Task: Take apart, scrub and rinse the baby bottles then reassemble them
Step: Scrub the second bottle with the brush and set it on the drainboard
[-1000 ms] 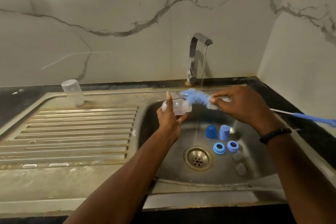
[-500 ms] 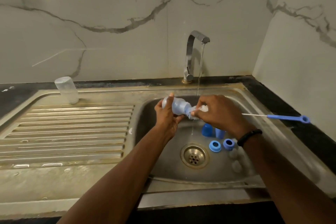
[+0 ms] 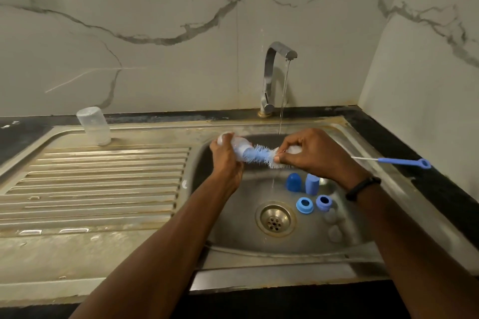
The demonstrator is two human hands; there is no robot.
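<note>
My left hand [image 3: 225, 160] grips a clear baby bottle body [image 3: 239, 145] held sideways over the sink basin [image 3: 233, 225]. My right hand [image 3: 308, 154] pinches the bottle brush [image 3: 259, 155] at the base of its blue and white bristles; the bristle tip sits in the bottle mouth. The brush's wire and blue handle [image 3: 404, 162] stick out to the right. On the basin floor stand two blue caps [image 3: 293, 182] and two blue collar rings [image 3: 304, 205]. Two clear teats [image 3: 334, 233] lie near the right wall, faint.
The tap [image 3: 274, 72] runs a thin stream of water into the basin, close behind my right hand. A second clear bottle body [image 3: 93, 125] stands upside down at the back of the ribbed drainboard [image 3: 98, 184]. The drain [image 3: 275, 219] is at the basin's centre.
The brush was pushed deep into the bottle half a second ago; now most of the bristles are drawn back out to the right, with my right hand shifted right.
</note>
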